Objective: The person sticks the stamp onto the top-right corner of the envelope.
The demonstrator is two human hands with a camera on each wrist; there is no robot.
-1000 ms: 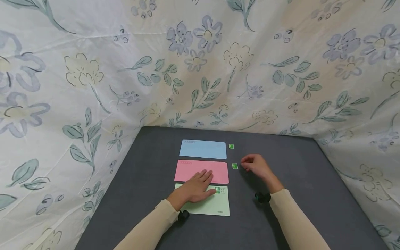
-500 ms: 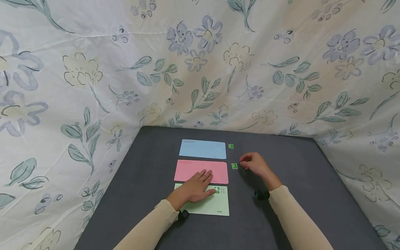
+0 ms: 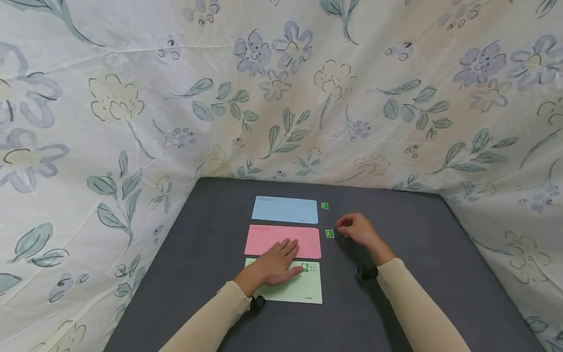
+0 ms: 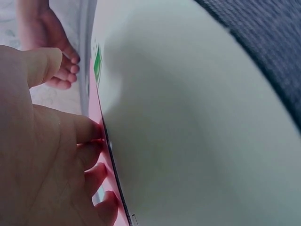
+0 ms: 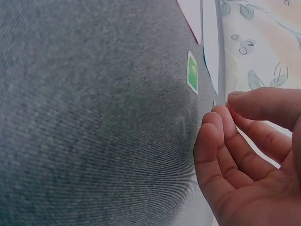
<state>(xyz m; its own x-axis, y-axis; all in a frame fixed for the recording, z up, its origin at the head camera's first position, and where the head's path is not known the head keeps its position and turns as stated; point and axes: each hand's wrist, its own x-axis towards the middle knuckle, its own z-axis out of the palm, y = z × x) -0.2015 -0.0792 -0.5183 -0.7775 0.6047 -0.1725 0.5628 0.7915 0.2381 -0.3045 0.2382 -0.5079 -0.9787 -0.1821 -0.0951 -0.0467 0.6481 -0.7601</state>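
Note:
My left hand (image 3: 275,264) lies with its fingers spread on the pink envelope (image 3: 264,237) and its thumb over the green envelope (image 3: 290,291). A green stamp (image 3: 305,267) sits at the green envelope's upper right, beside the thumb tip. My right hand (image 3: 359,230) hovers above the dark table just right of a loose green stamp (image 3: 330,234). In the right wrist view, its fingers (image 5: 209,136) are loosely curled, with the thumb tip close to the index fingertip. Nothing shows between them, and that stamp (image 5: 192,73) lies apart from the hand.
Behind the pink envelope lies a blue envelope (image 3: 283,210), with another loose green stamp (image 3: 324,206) at its right. The dark grey tabletop (image 3: 418,234) meets a floral curtain (image 3: 281,122) at the back and sides. Black camera bands (image 3: 367,272) circle both wrists.
My right hand has shifted very slightly left and away from me, toward the stamp by the pink envelope. The left hand, envelopes and stamps have stayed in place.

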